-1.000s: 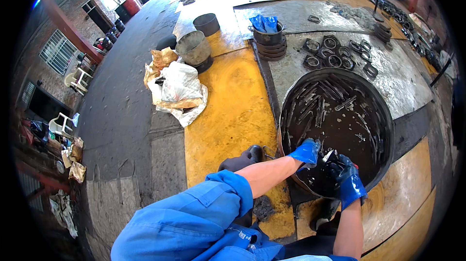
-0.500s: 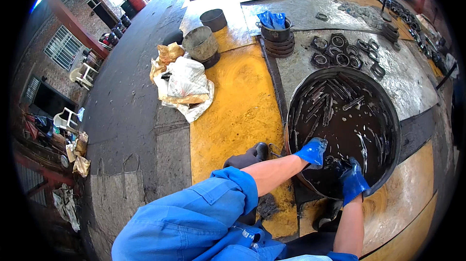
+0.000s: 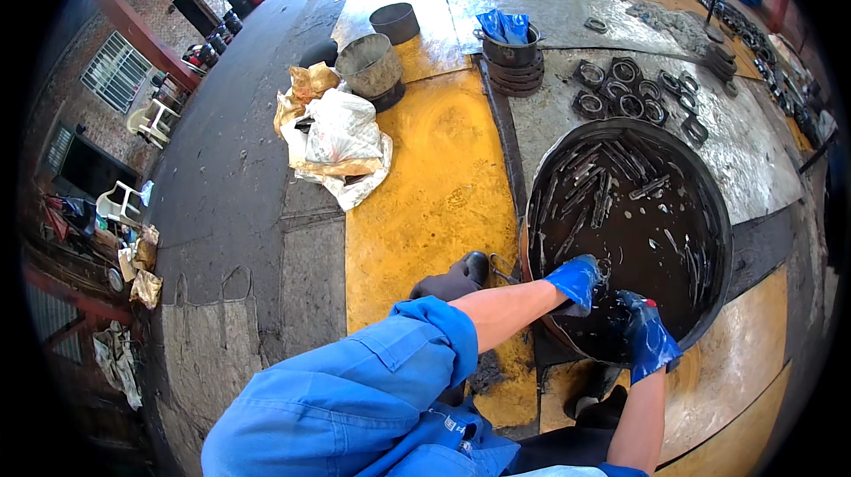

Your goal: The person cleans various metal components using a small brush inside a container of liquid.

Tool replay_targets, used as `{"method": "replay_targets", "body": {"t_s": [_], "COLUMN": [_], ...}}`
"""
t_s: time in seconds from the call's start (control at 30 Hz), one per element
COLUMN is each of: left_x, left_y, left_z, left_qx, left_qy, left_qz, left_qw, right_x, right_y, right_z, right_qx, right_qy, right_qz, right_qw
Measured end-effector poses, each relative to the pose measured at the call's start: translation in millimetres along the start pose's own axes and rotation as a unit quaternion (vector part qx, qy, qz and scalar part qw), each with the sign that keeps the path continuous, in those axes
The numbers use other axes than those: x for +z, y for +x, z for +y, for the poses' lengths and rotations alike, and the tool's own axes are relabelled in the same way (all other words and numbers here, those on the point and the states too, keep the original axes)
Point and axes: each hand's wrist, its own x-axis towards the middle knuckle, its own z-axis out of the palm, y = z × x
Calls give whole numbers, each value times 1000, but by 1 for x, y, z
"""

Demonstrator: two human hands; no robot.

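In the round black basin [image 3: 709, 238] set in the floor, one small dark part [image 3: 612, 277] appears to be gripped between the two gloved hands, left hand [image 3: 576, 282] and right hand [image 3: 645, 335], at the near rim; it is best rinsed low in the oil. Rods [image 3: 589, 180] beyond counting lie inside, about ten rings [image 3: 631, 91] past the far rim, and two buckets [image 3: 368, 65] at the far left.
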Motion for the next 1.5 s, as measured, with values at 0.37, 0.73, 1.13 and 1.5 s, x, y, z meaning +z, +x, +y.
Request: {"method": "replay_targets", "body": {"t_s": [0.37,0.73,1.13,1.5], "left_x": [-24,-36,-11,-22], "left_y": [-39,-25,-3,-40], "left_z": [43,60,41,66], "left_qx": [3,-49,-18,83], "left_qy": [-27,-10,109,-17], "left_qz": [26,32,2,6], "left_qw": [999,998,994,996], "right_x": [18,16,20,19], "right_y": [-12,-34,-34,-42], "right_z": [-4,7,12,12], "right_qx": [-203,-453,-270,-179], "right_qy": [-537,-697,-703,-410], "right_qz": [24,-6,-32,57], "right_qw": [818,556,657,892]}}
